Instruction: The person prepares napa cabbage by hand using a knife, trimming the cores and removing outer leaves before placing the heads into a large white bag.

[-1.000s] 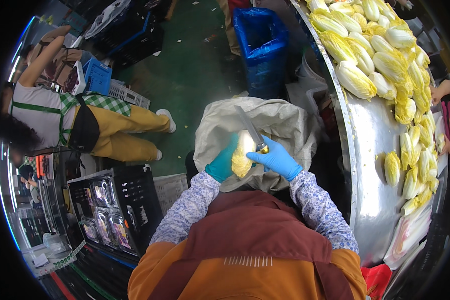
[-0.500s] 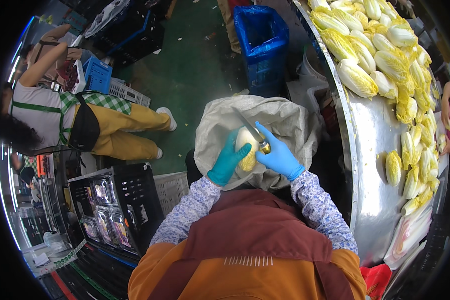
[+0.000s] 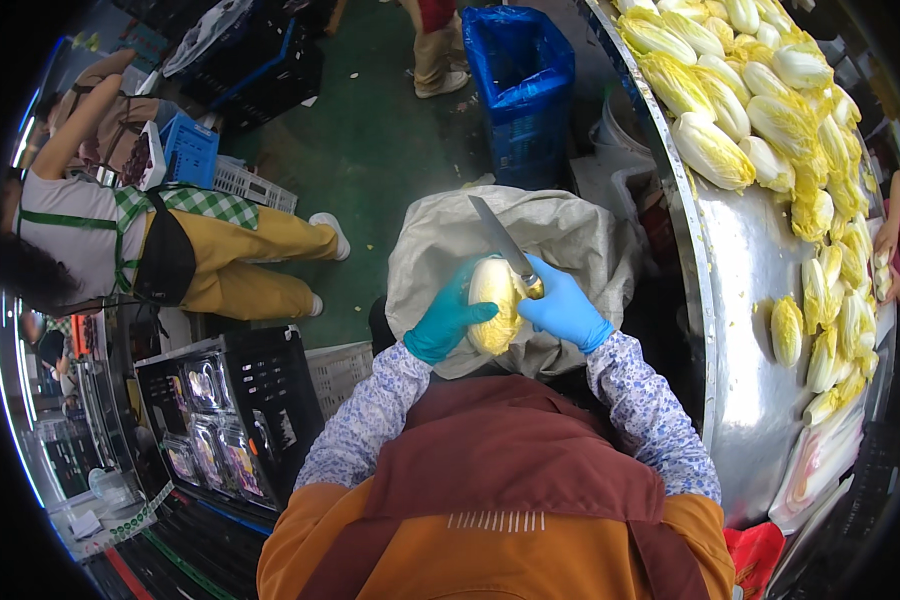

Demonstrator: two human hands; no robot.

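Note:
My left hand [image 3: 448, 318] in a teal glove grips a pale yellow napa cabbage [image 3: 494, 310], thumb across its front. My right hand [image 3: 562, 305] in a light blue glove is closed on a knife [image 3: 502, 240], whose long blade points up and left above the cabbage; the handle is partly hidden by the fingers, beside the cabbage's right side. Both hands are over a large, open, whitish woven sack [image 3: 430, 230].
A steel table [image 3: 740, 400] piled with cabbages [image 3: 770, 120] runs along the right; another person's hand [image 3: 885, 240] is past it. Ahead are a blue-lined bin [image 3: 520, 100] and someone's legs [image 3: 435, 55]. A co-worker [image 3: 220, 260] stands left, above a black crate [image 3: 280, 410] of clear packs.
My left thumb has come round onto the cabbage's front. My right hand has shifted a little to the right with the knife. The legs at the top show more fully.

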